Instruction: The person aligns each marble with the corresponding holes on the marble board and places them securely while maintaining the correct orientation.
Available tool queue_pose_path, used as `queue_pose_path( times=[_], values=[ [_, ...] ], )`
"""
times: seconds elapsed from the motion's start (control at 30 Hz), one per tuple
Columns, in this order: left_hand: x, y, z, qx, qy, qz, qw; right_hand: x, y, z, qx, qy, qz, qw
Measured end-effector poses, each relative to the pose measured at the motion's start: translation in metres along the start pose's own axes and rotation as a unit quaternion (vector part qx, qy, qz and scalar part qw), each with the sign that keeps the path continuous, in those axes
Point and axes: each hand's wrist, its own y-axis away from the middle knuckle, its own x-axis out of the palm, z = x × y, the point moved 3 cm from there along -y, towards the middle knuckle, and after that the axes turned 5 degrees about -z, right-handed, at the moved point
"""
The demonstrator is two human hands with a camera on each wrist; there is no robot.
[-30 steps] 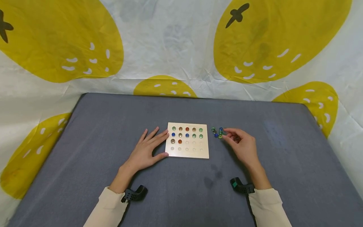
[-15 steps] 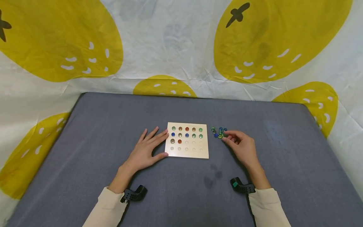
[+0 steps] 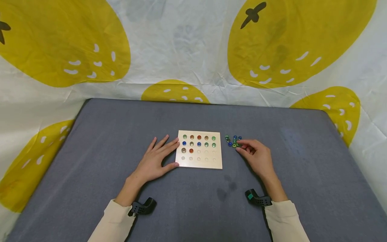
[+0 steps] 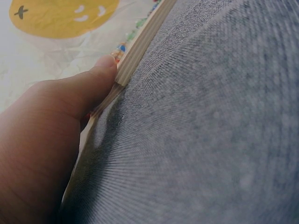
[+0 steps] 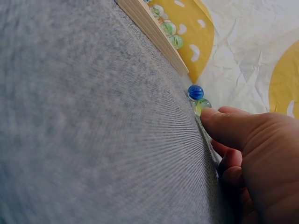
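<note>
A pale wooden board (image 3: pixel 198 164) with rows of round hollows lies on the grey cloth. Glass marbles fill its two far rows and the left end of the third. My left hand (image 3: pixel 155 163) lies spread, its fingertips and thumb touching the board's left edge; the thumb also shows against that edge in the left wrist view. To the board's right is a small cluster of blue and green marbles (image 3: pixel 229 144). My right hand (image 3: pixel 258 156) has thumb and index finger around a green marble (image 5: pixel 202 105) at the cluster's near side, its other fingers curled.
A blue marble (image 5: pixel 195 92) sits beside the green one in the right wrist view. The grey cloth-covered table (image 3: pixel 136 124) extends around the board. Behind it hangs a white curtain (image 3: pixel 181 50) with yellow fruit prints. Each wrist wears a black camera mount (image 3: pixel 145 206).
My right hand has shifted slightly toward me and left, uncovering a blue marble at the cluster's far right. The left hand and the board hold still.
</note>
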Motion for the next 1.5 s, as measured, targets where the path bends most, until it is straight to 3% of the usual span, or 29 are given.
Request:
queue_pose_path(
  times=[1.13,1.5],
  values=[
    [-0.0001,-0.0004,-0.0005,0.003,0.001,-0.004,1.0000,0.0011,-0.0010,-0.0027,0.031,0.004,0.017,0.999],
    [0.0004,-0.0001,0.0000,0.002,0.001,-0.001,1.0000,0.0016,-0.0008,-0.0017,0.020,0.010,0.014,1.000]
  ],
)
